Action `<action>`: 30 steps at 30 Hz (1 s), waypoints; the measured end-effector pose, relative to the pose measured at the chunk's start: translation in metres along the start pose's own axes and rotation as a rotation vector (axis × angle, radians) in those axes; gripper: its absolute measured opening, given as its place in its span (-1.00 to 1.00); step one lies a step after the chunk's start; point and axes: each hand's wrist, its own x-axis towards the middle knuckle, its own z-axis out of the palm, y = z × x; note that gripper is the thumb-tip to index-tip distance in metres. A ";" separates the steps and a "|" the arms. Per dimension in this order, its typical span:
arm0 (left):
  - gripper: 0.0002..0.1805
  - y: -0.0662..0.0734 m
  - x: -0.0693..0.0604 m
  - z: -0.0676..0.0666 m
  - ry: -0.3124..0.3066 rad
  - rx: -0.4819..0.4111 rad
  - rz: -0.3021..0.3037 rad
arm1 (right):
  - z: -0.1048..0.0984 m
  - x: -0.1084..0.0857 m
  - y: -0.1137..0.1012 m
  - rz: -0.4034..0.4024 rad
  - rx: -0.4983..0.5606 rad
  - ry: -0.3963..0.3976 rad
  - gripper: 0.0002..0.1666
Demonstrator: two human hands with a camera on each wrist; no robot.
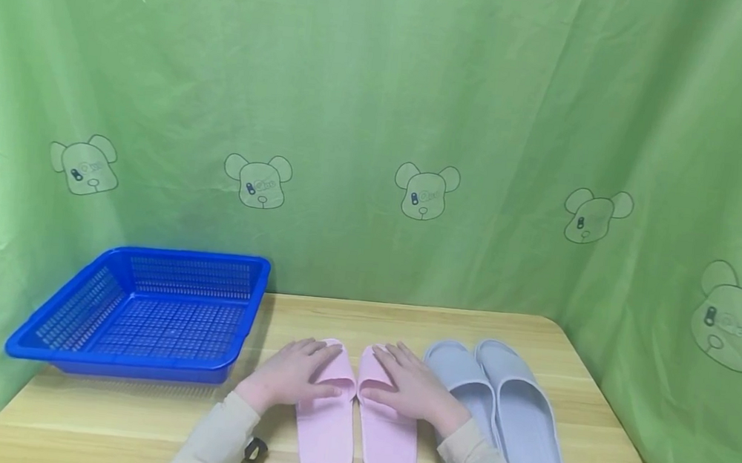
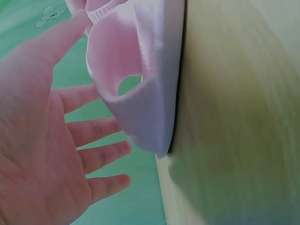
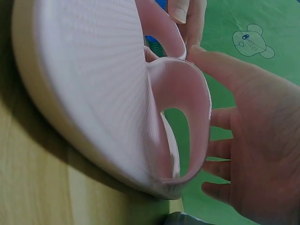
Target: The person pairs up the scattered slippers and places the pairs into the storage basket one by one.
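A pair of pink slippers lies side by side on the table, toes pointing away; the left slipper (image 1: pixel 325 447) and the right slipper (image 1: pixel 390 453) nearly touch at their straps. My left hand (image 1: pixel 290 374) rests over the left slipper's strap with its fingers spread. Over the other strap lies my right hand (image 1: pixel 415 386), fingers likewise extended. In the left wrist view, the fingers reach across the outside of the pink strap (image 2: pixel 136 108) without curling round it. The right wrist view shows the thumb against the top of the strap (image 3: pixel 201 103) and straight fingers beyond it.
A pair of grey slippers (image 1: pixel 533 441) lies right of the pink pair, partly behind my right forearm. At the back left stands a blue plastic basket (image 1: pixel 150 363) with mesh walls. A green curtain (image 1: pixel 356 111) with bear prints hangs behind the wooden table (image 1: pixel 618 449).
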 end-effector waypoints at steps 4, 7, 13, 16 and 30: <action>-0.15 0.000 0.001 0.002 -0.007 -0.003 0.008 | 0.000 0.000 0.000 0.008 0.012 -0.006 -0.01; -0.16 -0.001 0.001 0.003 -0.004 -0.001 0.009 | 0.000 0.000 0.000 0.011 0.017 -0.009 0.00; -0.19 -0.003 0.002 0.005 0.016 0.003 0.015 | 0.002 0.000 0.001 0.014 0.044 -0.006 0.00; -0.21 -0.004 0.002 0.007 0.024 -0.003 0.012 | 0.003 0.000 0.001 0.008 0.043 -0.002 -0.02; -0.27 -0.007 0.001 0.006 0.059 0.016 0.036 | 0.003 0.000 0.002 -0.055 0.073 0.044 -0.18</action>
